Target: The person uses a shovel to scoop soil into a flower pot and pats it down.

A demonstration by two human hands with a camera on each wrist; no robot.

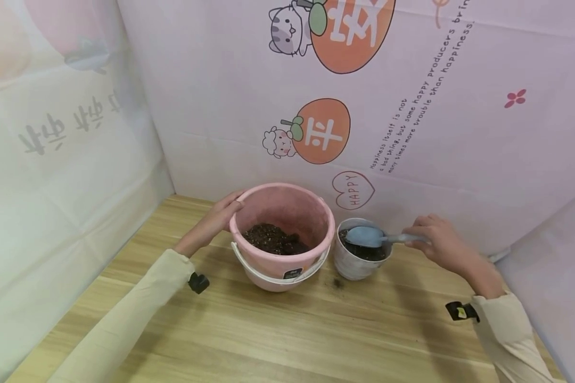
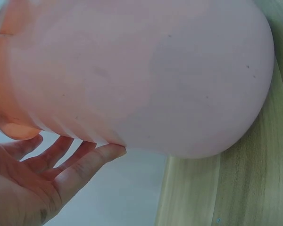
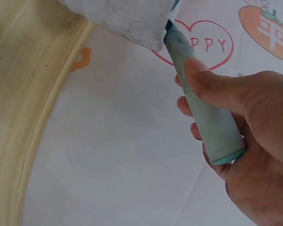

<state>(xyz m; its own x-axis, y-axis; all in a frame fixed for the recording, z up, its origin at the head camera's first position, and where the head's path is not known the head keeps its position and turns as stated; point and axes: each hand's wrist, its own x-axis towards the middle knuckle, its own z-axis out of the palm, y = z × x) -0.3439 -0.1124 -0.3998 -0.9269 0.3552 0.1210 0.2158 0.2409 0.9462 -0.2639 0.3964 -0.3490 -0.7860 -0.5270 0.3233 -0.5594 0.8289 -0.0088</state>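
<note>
A pink bucket (image 1: 252,268) with dark soil (image 1: 270,238) inside stands on the table, its white handle (image 1: 263,277) hanging down at the front. My left hand (image 1: 219,219) rests against its left side near the rim; in the left wrist view the extended fingers (image 2: 82,165) touch the outer wall. To the bucket's right is a small whitish pot (image 1: 352,267) with soil in it. My right hand (image 1: 438,242) grips the pale handle (image 3: 210,125) of a blue-green garden trowel (image 1: 366,236). The trowel's blade is over the soil, within the pot's rim.
The pot and bucket stand close together on a wooden table (image 1: 268,335). Behind them rises a printed white sheet (image 1: 211,117), with more sheeting on both sides. A little spilled soil (image 1: 337,283) lies before the pot.
</note>
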